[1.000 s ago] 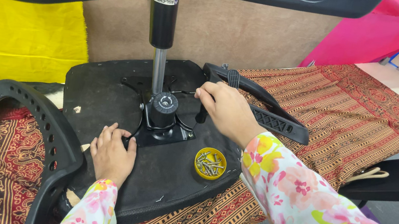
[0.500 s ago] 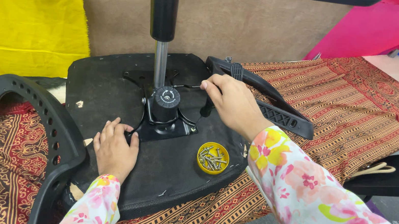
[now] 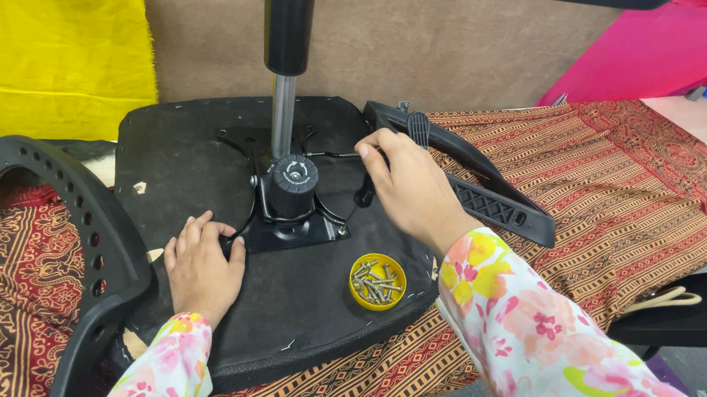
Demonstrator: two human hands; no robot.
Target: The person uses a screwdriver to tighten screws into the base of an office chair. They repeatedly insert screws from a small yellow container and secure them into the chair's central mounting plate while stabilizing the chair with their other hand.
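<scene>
Head view: upturned seat [image 3: 195, 159] flat on patterned cloth [image 3: 644, 200], bracket [image 3: 291, 222] mid-seat. Right hand [image 3: 406, 183] pinching a thin metal tool [image 3: 334, 154] just right of the gas post [image 3: 282, 116], wrist bent down. Left hand [image 3: 204, 265] flat, nothing gripped, bracing the seat's near edge. Probably best keeping the tool square, pressing steady, yellow screw lid [image 3: 377, 281] within reach.

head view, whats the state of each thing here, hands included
left hand: flat on the seat base, holding nothing
right hand: fingers closed on a thin lever
yellow cap: open side up, holding screws
armrest: lying loose
</scene>
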